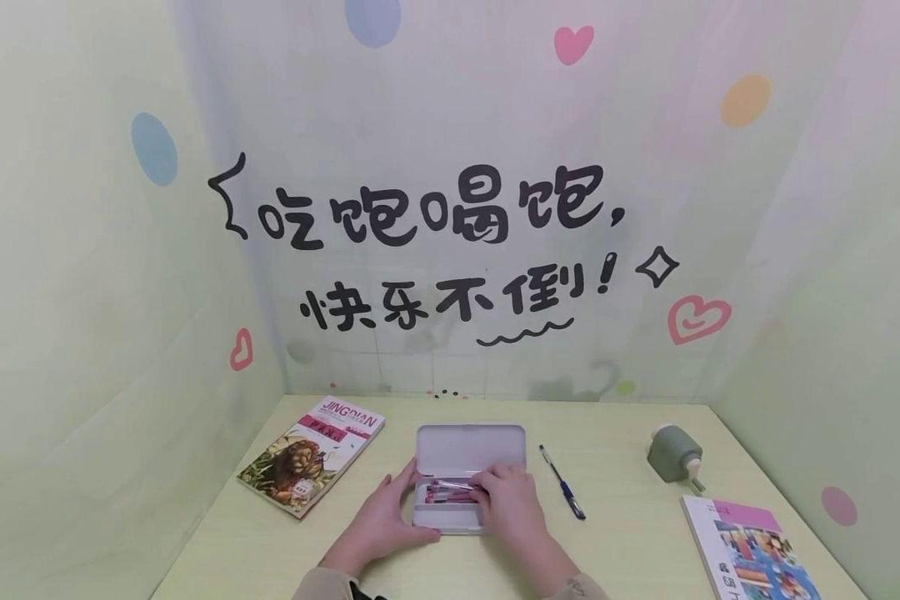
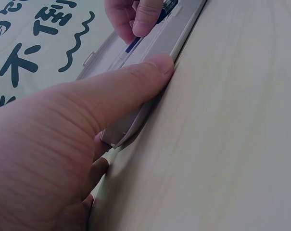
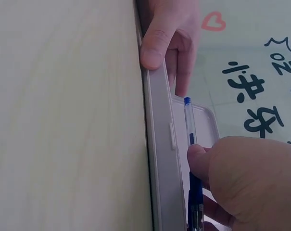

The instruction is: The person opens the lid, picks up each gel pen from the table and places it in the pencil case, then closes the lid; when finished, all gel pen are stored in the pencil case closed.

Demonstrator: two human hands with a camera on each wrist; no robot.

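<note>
An open pale pencil case (image 1: pixel 471 450) stands on the table with its lid tilted back. Several red pens (image 1: pixel 438 499) lie inside it. My left hand (image 1: pixel 381 518) holds the case at its left end, the thumb on the front edge and the other fingers along the far side. Over the case, my right hand (image 1: pixel 512 505) pinches a clear-and-blue pen (image 3: pixel 192 126) between thumb and fingers, its length running along the case. In the left wrist view, the right fingers cover part of that pen.
A second blue pen (image 1: pixel 562 483) lies right of the case. At the left is a book (image 1: pixel 311 458) with a lion cover. A grey-green bottle (image 1: pixel 673 454) and another book (image 1: pixel 750 550) are on the right. Printed curtains (image 1: pixel 450 367) surround the table.
</note>
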